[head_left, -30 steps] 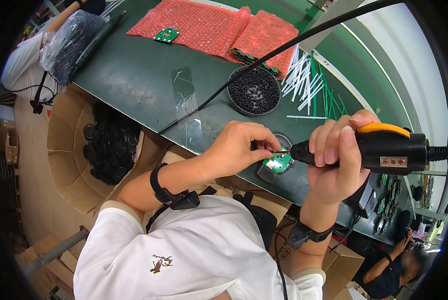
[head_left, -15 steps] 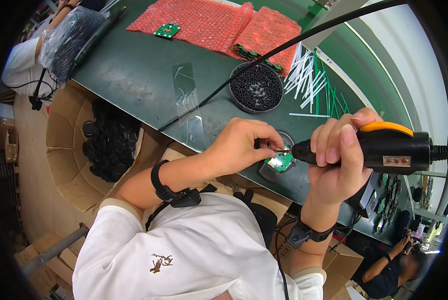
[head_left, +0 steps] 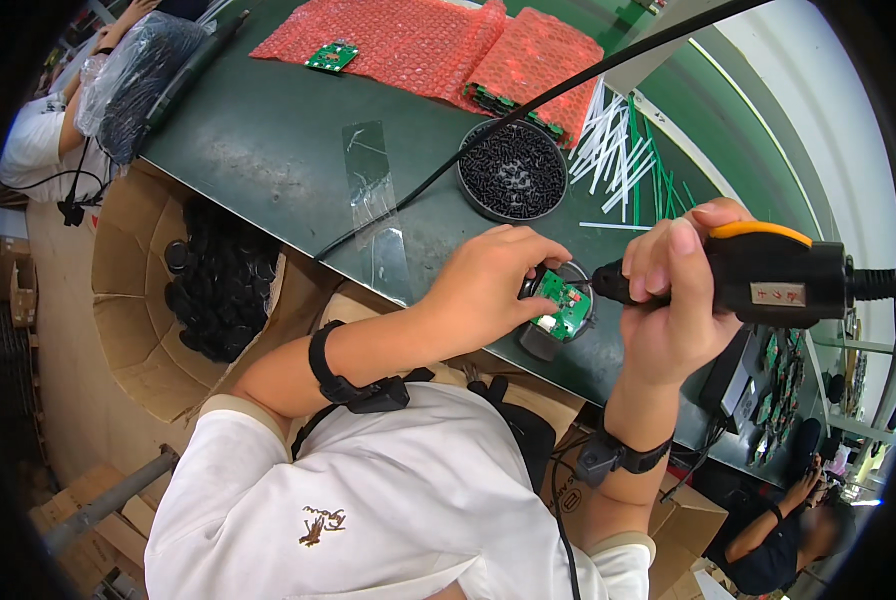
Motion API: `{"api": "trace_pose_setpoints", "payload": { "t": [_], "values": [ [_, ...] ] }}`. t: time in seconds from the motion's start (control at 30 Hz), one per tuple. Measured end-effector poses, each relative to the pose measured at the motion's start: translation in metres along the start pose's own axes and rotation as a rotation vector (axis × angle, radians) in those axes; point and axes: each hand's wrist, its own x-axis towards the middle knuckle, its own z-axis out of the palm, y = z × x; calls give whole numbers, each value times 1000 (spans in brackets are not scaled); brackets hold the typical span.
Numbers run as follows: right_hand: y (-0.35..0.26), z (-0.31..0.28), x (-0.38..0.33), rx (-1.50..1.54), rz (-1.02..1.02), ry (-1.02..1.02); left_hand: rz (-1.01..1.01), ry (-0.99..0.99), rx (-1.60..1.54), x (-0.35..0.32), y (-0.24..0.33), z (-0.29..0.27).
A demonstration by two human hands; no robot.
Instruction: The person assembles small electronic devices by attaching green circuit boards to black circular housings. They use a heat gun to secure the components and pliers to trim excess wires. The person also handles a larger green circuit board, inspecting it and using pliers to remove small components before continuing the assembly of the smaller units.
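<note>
Bench (head_left: 268, 150): the round part sat at its near edge, so a hard push could have tipped it off.
Screwdriver (head_left: 768, 275): your right hand (head_left: 673, 300) was wrapped tight around it; a tilted tip could have slipped.
Circuit board (head_left: 564, 305): your left hand (head_left: 488, 290) pinched it; a slip risked those fingers.

small green circuit board (head_left: 565, 305), tilted
</note>
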Motion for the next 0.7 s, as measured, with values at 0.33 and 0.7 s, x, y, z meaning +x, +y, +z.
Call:
{"api": "trace_pose_setpoints", "payload": {
  "t": [0.33,0.7],
  "values": [
    [8,1,0,17,1,-21,10,-32,25,3,-1,-1],
    [10,0,0,-14,1,-40,67,-25,24,2,-1,-1]
  ]
}}
